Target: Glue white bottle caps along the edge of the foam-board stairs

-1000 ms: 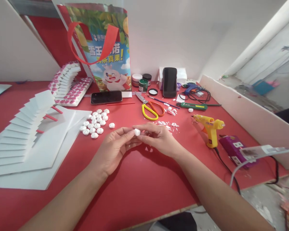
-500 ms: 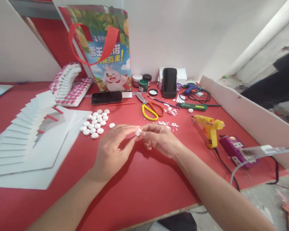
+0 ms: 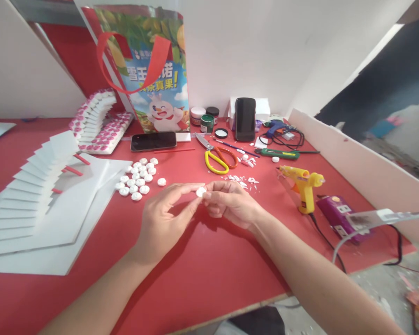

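Between my two hands, above the red table (image 3: 209, 274), is a small round white piece (image 3: 200, 191) with a folded, rosette-like face. My left hand (image 3: 167, 216) pinches it from the left between thumb and forefinger. From the right, my right hand (image 3: 232, 202) grips its edge with thumb and fingers, the other fingers curled under. Several similar white rosettes (image 3: 136, 177) lie in a cluster beyond my left hand, and a single white rosette (image 3: 161, 182) sits closer to my fingers. White scraps (image 3: 242, 180) are scattered just past my right hand.
Left stands a fanned white board staircase (image 3: 31, 186) on white sheets. Behind are a gift bag (image 3: 157, 70), a phone (image 3: 153, 141), paint jars (image 3: 207, 123) and scissors (image 3: 216, 163). A yellow glue gun (image 3: 305, 186), purple box (image 3: 340, 216) and green-handled tool (image 3: 279, 153) lie right.
The white piece has been turned slightly between my fingertips, so its face shows rounder. Both hands stay in nearly the same place; the view has shifted a little.
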Motion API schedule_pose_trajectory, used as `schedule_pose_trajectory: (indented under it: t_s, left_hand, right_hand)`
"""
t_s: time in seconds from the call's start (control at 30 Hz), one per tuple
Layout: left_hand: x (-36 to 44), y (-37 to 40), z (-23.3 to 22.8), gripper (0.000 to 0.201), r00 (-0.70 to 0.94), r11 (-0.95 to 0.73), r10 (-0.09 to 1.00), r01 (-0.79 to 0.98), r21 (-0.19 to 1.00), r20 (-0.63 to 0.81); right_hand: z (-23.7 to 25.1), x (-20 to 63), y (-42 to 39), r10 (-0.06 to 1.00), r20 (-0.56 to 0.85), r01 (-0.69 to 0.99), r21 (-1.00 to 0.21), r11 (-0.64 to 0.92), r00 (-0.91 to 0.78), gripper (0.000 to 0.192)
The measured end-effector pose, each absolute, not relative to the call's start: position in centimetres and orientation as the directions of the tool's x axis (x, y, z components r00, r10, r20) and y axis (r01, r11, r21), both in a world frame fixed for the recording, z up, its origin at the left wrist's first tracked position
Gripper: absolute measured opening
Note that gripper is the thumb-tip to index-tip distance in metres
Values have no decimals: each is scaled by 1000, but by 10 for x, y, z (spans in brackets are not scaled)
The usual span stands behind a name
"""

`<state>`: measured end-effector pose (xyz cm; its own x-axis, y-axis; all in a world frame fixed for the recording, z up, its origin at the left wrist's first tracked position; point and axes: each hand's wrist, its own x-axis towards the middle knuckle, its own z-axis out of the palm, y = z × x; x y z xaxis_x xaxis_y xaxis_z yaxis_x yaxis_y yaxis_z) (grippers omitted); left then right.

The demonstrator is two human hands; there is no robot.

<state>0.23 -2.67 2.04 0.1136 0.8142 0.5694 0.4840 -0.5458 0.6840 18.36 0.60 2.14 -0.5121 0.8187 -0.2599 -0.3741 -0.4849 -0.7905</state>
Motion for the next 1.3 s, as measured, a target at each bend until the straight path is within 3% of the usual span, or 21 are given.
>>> schedule_pose_trajectory:
  t_s: [0.2,0.47,0.57,0.77,0.97,1.3]
  left_hand:
    - [0,-26,21,15,128,-574,796,467,672,591]
    - [-6,-22,29,19,304,-639,752,554,534,584]
    - [-24,-18,30,15,321,-610,770,624,488,552]
    - [-80,7,15,13,290,-492,803,816,304,520]
    - [-85,19,4,23,341,-480,824,845,237,452]
    - [-89,24,0,25,316,-406,845,904,134,431]
  right_hand:
    - [23,184,6,824,-253,-368,-801,-472,-506,30]
    - [21,182,6,842,-256,-227,-888,-399,-474,38]
    - [20,185,7,866,-258,-168,-919,-356,-428,39]
    - [24,193,13,931,-249,-203,-930,-307,-268,32]
    - [25,201,16,958,-232,-230,-936,-268,-169,30]
    - [26,200,16,965,-201,-189,-954,-232,-166,26]
